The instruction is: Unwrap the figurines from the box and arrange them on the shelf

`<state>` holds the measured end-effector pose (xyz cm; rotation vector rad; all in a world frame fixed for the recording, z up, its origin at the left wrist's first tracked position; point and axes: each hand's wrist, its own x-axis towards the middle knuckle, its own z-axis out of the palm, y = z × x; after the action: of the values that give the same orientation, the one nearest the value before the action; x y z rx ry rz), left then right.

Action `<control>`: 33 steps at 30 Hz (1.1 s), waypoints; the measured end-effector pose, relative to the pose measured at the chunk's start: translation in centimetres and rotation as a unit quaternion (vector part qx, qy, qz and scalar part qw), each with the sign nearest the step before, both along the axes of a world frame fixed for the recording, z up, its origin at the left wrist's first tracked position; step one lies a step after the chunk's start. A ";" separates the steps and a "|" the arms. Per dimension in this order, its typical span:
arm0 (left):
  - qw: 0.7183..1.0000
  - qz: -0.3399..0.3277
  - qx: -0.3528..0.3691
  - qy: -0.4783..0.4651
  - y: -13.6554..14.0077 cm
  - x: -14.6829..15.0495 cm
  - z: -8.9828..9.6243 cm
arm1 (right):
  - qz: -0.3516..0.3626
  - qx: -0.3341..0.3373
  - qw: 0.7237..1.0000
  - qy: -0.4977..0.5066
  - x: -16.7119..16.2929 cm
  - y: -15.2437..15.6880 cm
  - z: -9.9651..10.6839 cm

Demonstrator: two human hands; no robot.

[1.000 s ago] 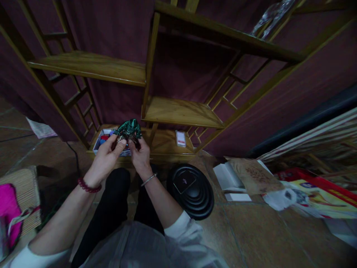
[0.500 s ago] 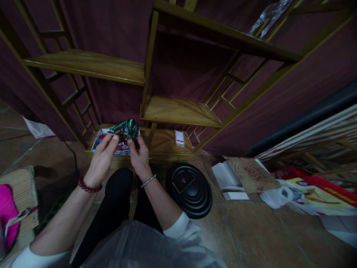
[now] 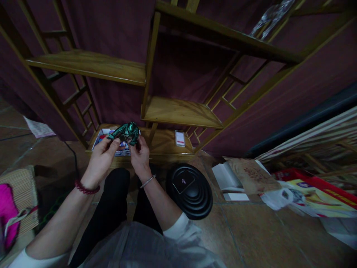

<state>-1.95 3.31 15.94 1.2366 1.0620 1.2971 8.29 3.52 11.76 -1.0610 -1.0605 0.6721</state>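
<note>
- L hand (image 3: pixel 103 153): fingers half-curled, thumb on top, pinching the near-L end of a shiny, dark-green, lumpy object (image 3: pixel 130 129).
- R hand (image 3: pixel 140 153): fingers bent, thumb inward, gripping the same piece's lower R edge; so it's held btwn both hands, just beyond the thumbs.
- Right beneath 'em: a shallow, open-topped box w/ patterned white sides (image 3: pixel 125 153), red and blue bits inside; can't tell if the piece touches it.
- To R of the R forearm: a round, black, ridged plastic-looking stool (image 3: pixel 196 203) w/ a flat black rectangular device (image 3: pixel 183 181) on top.
- Handling, imo: light fingertip pressure, both ends supported, thumbs working the underside w/o crushing or bending.
</note>
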 end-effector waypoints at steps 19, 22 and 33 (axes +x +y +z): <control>0.999 0.030 -0.012 0.022 -0.7 0.5 0.6 | -0.022 -0.008 1.000 0.021 0.2 -0.4 -0.2; 0.999 0.037 -0.003 0.010 -0.9 0.5 0.8 | -0.017 -0.006 1.000 0.024 0.2 -0.6 0.0; 1.000 0.024 0.011 -0.003 -1.2 0.2 1.4 | 0.029 0.017 0.999 0.003 0.6 -0.5 0.6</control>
<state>-1.73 2.14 17.37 1.2302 1.0813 1.3514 8.86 3.05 12.40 -1.0027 -1.0967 0.7008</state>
